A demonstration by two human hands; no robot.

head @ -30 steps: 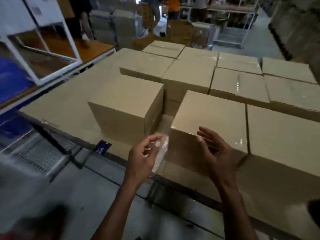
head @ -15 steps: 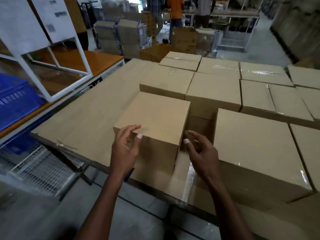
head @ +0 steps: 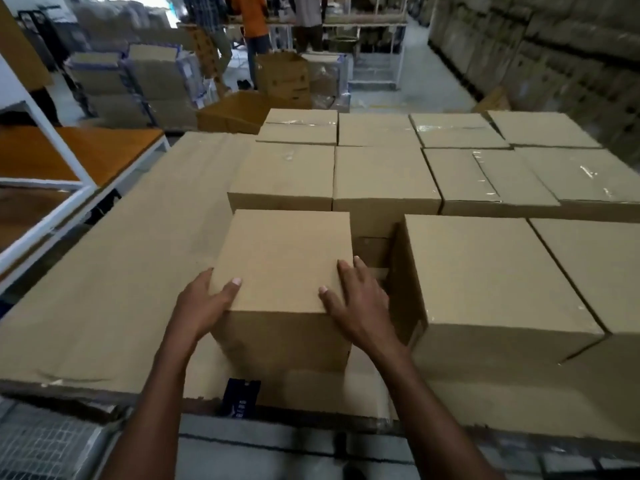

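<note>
Step in hand, as judged: taking hold of one cardboard box (head: pixel 284 261) for a lift or a shift. The box is found upright near the front edge of a flat cardboard sheet (head: pixel 131 271), with a gap kept to the larger box (head: pixel 485 271) on its right; whether its far edge touches the box behind (head: pixel 284 171) cannot be told. The near left corner is gripped by the left hand (head: pixel 202 306), with the thumb laid on the top face and the fingers hidden down the left side. The near right corner is held by the right hand (head: pixel 360 303), thumb on top, fingers laid along the right edge beside the gap. Both holds are placed high and toward the front, so a tilt away from the body is to be expected on lifting. The fingers are better slid lower down the side walls, and pressure is to be kept equal from both sides. The weight cannot be read from the view, so a slow first lift is advised. Surface: the sheet is creased and torn at its front edge, where a dark blue tag (head: pixel 240 396) is seen; rows of taped boxes (head: pixel 460 133) are set behind. Room: a white-framed bench with an orange top (head: pixel 104 154) is noted at left, wire mesh (head: pixel 41 445) at lower left, stacked cartons (head: pixel 554 64) along the right wall, and people (head: pixel 254 26) at the far end.
</note>
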